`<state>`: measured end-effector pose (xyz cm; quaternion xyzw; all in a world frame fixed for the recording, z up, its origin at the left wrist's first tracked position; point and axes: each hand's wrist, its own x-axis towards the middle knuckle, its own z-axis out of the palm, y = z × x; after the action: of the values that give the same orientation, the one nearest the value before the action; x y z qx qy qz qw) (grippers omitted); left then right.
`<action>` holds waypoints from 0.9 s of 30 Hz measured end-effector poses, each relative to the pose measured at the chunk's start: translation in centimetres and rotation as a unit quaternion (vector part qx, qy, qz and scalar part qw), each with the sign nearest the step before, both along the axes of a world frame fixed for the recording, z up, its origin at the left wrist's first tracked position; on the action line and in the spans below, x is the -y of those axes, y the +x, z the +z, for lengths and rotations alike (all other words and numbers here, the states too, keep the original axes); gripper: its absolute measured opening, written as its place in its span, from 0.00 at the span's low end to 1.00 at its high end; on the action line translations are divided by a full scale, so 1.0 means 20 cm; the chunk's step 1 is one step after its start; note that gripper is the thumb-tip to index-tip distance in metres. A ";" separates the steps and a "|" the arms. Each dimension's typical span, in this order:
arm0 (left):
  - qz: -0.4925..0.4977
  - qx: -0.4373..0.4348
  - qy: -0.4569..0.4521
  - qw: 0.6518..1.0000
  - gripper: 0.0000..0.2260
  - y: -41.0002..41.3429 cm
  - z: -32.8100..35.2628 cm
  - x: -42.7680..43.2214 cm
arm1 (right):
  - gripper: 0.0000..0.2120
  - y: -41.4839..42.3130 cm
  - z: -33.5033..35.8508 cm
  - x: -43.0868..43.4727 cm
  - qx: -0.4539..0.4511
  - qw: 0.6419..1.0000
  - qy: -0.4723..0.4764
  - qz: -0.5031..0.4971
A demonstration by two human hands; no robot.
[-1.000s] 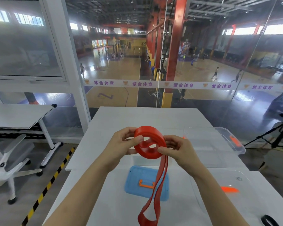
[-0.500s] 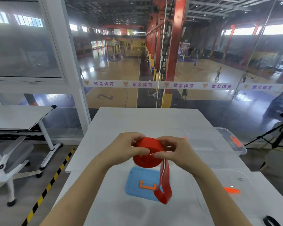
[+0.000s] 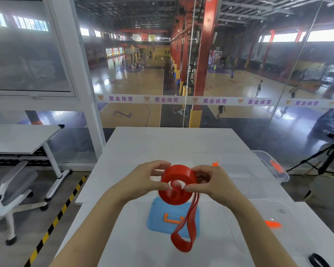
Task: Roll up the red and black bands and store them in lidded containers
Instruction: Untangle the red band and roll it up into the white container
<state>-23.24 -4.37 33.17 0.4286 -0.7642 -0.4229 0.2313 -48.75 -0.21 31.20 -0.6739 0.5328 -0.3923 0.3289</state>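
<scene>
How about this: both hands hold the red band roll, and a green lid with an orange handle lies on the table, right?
The head view shows the lid is blue, not green. The left hand and right hand hold the red band roll; the handle is orange.

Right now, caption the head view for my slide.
Left hand and right hand grip a coiled red band, tail dangling over a blue lid.
</scene>
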 end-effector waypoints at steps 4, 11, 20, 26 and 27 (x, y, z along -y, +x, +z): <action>-0.001 0.032 -0.045 0.998 0.20 -0.03 0.03 0.00 | 0.18 0.03 0.01 0.02 -0.038 0.999 -0.003 0.016; 0.093 -0.173 -0.003 0.981 0.14 -0.07 -0.02 -0.04 | 0.21 0.00 0.00 0.03 0.056 0.998 -0.030 -0.012; 0.035 -0.145 0.066 0.987 0.20 -0.01 -0.01 0.00 | 0.19 -0.03 -0.01 0.01 0.051 0.999 -0.004 -0.014; 0.010 0.062 -0.085 0.994 0.18 -0.06 0.06 -0.01 | 0.19 0.01 0.04 0.03 -0.030 0.999 -0.014 0.024; 0.016 0.065 -0.104 0.992 0.16 -0.07 0.06 -0.02 | 0.19 0.02 0.04 0.03 -0.028 0.999 -0.020 0.022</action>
<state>-24.71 -4.06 34.31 0.4412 -0.8102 -0.3088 0.2314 -48.39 -0.83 32.00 -0.7024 0.5194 -0.3762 0.3088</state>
